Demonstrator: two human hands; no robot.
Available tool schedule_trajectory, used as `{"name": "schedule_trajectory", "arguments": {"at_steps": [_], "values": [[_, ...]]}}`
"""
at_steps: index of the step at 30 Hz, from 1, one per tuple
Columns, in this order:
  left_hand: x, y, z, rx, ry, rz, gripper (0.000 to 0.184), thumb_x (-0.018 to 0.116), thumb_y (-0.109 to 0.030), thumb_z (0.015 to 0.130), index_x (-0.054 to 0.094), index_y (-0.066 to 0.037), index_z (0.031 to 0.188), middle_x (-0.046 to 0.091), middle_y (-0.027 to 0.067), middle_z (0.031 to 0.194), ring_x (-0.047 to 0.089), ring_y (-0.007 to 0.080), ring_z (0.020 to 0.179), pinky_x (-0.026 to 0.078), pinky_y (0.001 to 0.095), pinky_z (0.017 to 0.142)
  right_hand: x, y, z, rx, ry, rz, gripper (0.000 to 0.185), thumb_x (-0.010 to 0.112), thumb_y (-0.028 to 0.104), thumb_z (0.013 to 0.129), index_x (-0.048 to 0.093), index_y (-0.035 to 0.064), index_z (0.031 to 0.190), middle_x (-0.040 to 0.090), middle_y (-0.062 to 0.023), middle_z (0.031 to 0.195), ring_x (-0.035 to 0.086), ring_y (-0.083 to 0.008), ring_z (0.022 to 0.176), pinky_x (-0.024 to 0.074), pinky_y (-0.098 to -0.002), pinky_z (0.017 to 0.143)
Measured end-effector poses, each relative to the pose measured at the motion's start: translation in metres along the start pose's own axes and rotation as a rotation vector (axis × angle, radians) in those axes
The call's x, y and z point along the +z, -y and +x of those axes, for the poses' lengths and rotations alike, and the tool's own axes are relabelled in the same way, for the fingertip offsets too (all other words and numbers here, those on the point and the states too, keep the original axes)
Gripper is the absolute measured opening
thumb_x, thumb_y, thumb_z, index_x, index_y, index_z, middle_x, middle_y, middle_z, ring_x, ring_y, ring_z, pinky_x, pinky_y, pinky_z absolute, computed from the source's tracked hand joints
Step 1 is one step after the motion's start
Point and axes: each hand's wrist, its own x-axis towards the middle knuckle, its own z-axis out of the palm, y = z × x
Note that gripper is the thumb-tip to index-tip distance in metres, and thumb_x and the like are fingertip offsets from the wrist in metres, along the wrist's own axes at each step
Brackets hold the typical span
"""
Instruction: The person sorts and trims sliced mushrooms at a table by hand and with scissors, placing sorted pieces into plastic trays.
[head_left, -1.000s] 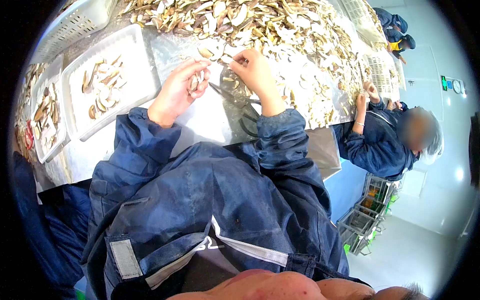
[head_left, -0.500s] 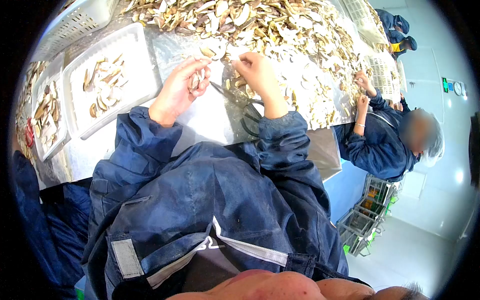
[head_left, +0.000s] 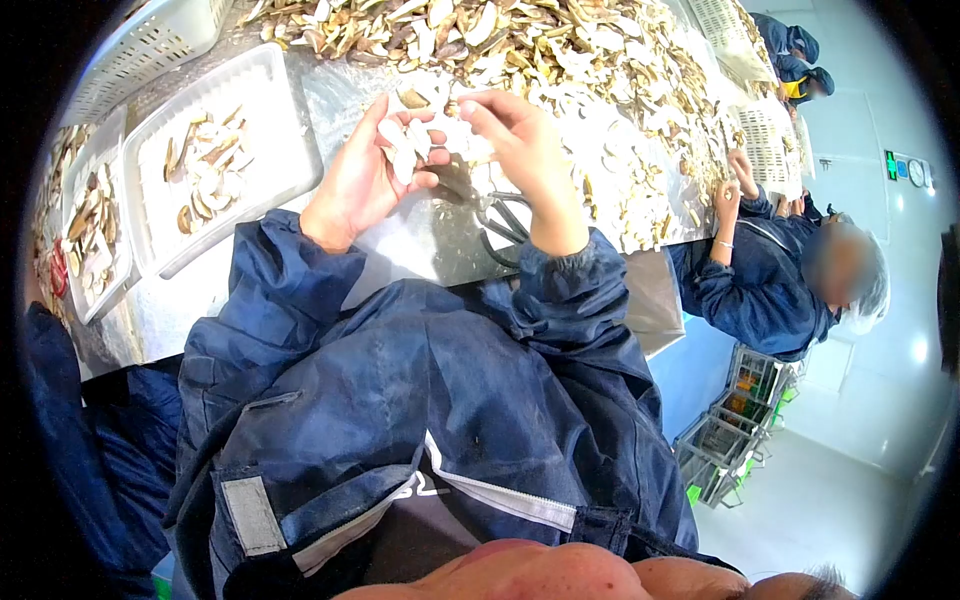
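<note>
My left hand (head_left: 360,180) is turned palm up and cradles several pale mushroom slices (head_left: 405,150) in its half-curled fingers. Just to its right, my right hand (head_left: 520,145) reaches over the near edge of the slice pile, thumb and fingertips drawn together; what lies between them is too bright and small to make out. A brown-edged slice (head_left: 414,97) lies on the table beyond my left fingers. Below my right hand rest scissors with black handles (head_left: 500,232). The large heap of sliced mushrooms (head_left: 600,60) spreads across the table behind both hands.
At left stands a white tray (head_left: 300,130) with some slices, beside a narrower tray (head_left: 80,295) of slices. White perforated baskets (head_left: 160,55) line the back. A co-worker (head_left: 770,270) in a blue jacket and hair cover handles slices at right.
My left hand has opened more, showing the slices in its palm. My right hand has shifted slightly, its fingers stretching left toward my left hand. The co-worker's hands have moved a little.
</note>
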Motion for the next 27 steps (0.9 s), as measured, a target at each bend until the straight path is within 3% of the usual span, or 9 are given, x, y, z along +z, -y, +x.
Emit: {"name": "schedule_trajectory", "arguments": {"at_steps": [1,4,5,8,14,19,23,27], "values": [[-0.009,0.001,0.004,0.001,0.019,-0.017,0.055,0.035,-0.053,0.104,0.055,-0.005,0.122,0.066,0.0130,0.101,0.067,0.0231,0.085,0.056,0.0307,0.063,-0.010,-0.006,0.001,-0.074,-0.054,-0.234,0.024,0.070,0.023,0.087,0.072,0.0023,0.100,0.069,-0.0113,0.088,0.065,-0.0231,0.081,0.0497,-0.0340,0.070],[-0.020,-0.002,0.005,0.028,0.088,-0.005,0.057,0.035,-0.054,0.104,0.055,-0.005,0.122,0.066,0.0128,0.100,0.066,0.0223,0.084,0.054,0.0296,0.058,-0.030,-0.013,-0.011,0.031,0.070,-0.724,0.022,0.073,0.021,0.080,0.074,0.0057,0.096,0.068,-0.0147,0.091,0.065,-0.0316,0.084,0.0507,-0.0390,0.073],[-0.020,-0.002,0.004,0.029,0.071,-0.006,0.057,0.035,-0.054,0.104,0.056,-0.005,0.121,0.066,0.0124,0.099,0.065,0.0219,0.082,0.053,0.0293,0.057,-0.031,-0.016,-0.018,0.061,0.078,-0.734,0.022,0.073,0.020,0.077,0.074,0.0066,0.095,0.067,-0.0151,0.092,0.065,-0.0337,0.086,0.0513,-0.0402,0.074],[-0.013,-0.004,0.002,0.022,0.026,0.009,0.055,0.036,-0.053,0.104,0.056,-0.005,0.120,0.065,0.0112,0.096,0.064,0.0205,0.079,0.051,0.0283,0.054,-0.031,-0.031,-0.025,0.024,0.076,-0.760,0.021,0.073,0.020,0.078,0.074,0.0066,0.095,0.067,-0.0145,0.091,0.066,-0.0313,0.085,0.0510,-0.0389,0.074],[-0.014,-0.001,0.002,0.051,-0.019,0.135,0.040,0.047,-0.041,0.102,0.058,-0.006,0.118,0.064,0.0083,0.094,0.062,0.0174,0.077,0.046,0.0254,0.053,-0.042,-0.044,-0.025,0.260,-0.001,-0.280,0.026,0.071,0.023,0.088,0.072,0.0018,0.103,0.067,-0.0064,0.079,0.060,-0.0146,0.069,0.0472,-0.0288,0.065],[-0.015,0.002,0.004,0.061,-0.025,0.235,0.030,0.051,-0.030,0.101,0.058,-0.007,0.118,0.063,0.0057,0.092,0.061,0.0156,0.077,0.045,0.0245,0.055,-0.034,-0.029,-0.030,0.287,0.045,-0.003,0.027,0.067,0.020,0.093,0.069,-0.0030,0.107,0.067,-0.0019,0.080,0.057,-0.0087,0.069,0.0457,-0.0242,0.064],[-0.014,0.002,0.003,0.045,-0.006,0.207,0.038,0.046,-0.039,0.103,0.058,-0.007,0.119,0.064,0.0062,0.095,0.062,0.0162,0.079,0.048,0.0266,0.057,-0.017,-0.003,-0.028,0.200,0.101,-0.064,0.028,0.064,0.018,0.095,0.067,-0.0042,0.112,0.067,-0.0018,0.085,0.059,-0.0076,0.075,0.0472,-0.0227,0.071],[0.001,0.002,-0.001,0.029,-0.010,0.113,0.048,0.040,-0.049,0.104,0.057,-0.007,0.120,0.065,0.0069,0.097,0.063,0.0167,0.081,0.050,0.0279,0.058,0.004,0.027,-0.018,0.141,0.194,0.158,0.030,0.063,0.021,0.095,0.069,-0.0045,0.108,0.066,-0.0026,0.081,0.059,-0.0083,0.075,0.0473,-0.0233,0.070]]}}
